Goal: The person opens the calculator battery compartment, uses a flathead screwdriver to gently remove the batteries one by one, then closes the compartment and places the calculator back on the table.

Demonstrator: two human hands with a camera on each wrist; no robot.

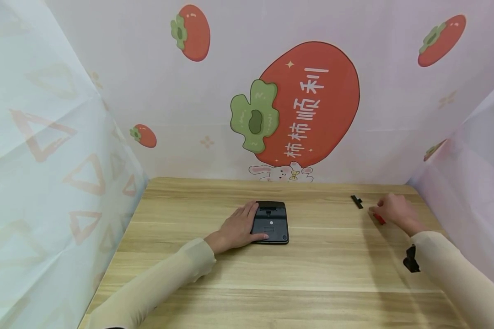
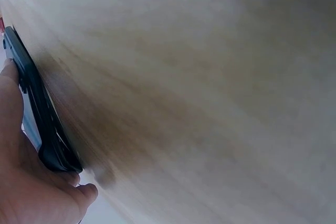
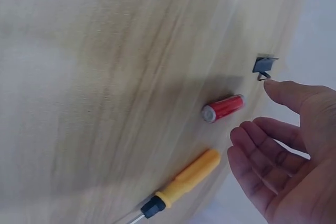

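A black calculator [image 1: 276,224] lies face down on the wooden table, its open battery slot showing. My left hand [image 1: 236,228] holds it by its left side, thumb across the back and fingertips at the far edge; the left wrist view shows the calculator [image 2: 39,98] edge-on. My right hand [image 1: 397,212] is above a red battery [image 1: 379,218], fingers loosely bent. In the right wrist view the battery [image 3: 223,108] lies apart from the fingertips. A small black battery cover [image 1: 357,201] rests just beyond, near the thumb in the right wrist view.
A screwdriver with a yellow handle [image 3: 191,174] lies beside the battery; in the head view the right hand and arm hide it. The wooden table [image 1: 313,274] meets a printed backdrop [image 1: 189,105] at its far edge, with white sheets on both sides.
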